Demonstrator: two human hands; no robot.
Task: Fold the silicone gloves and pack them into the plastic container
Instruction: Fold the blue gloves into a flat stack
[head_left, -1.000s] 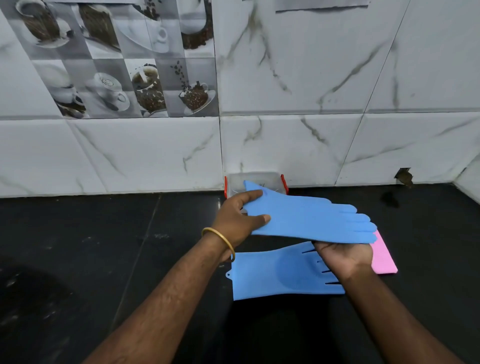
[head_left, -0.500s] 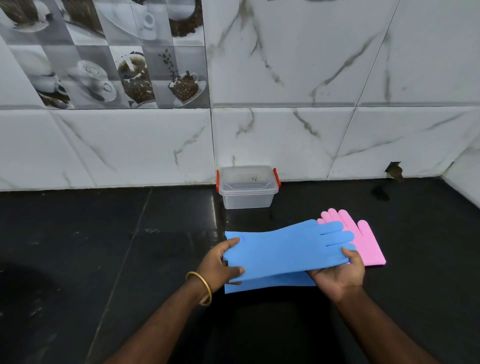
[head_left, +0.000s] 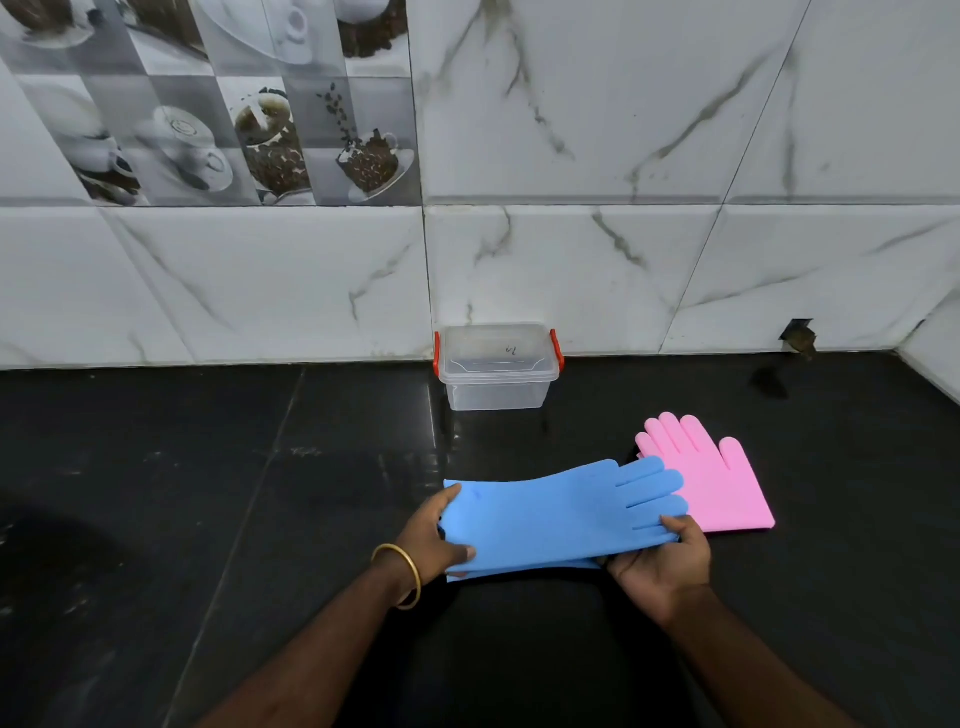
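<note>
Both hands hold the top blue glove (head_left: 561, 512): the left hand (head_left: 434, 540) pinches its cuff and the right hand (head_left: 662, 558) pinches its fingertips, and compared with a second ago the glove has come down from the air onto the second blue glove (head_left: 519, 569) on the black desk (head_left: 208, 493), so the pair seems stacked and ready for folding. I count two blue gloves, at least one pink glove (head_left: 719, 483) just beside them, and one plastic container (head_left: 497, 371) with its lid still on, well apart, against the wall.

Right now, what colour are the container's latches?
Red-orange latches on the clear container; head view.
</note>
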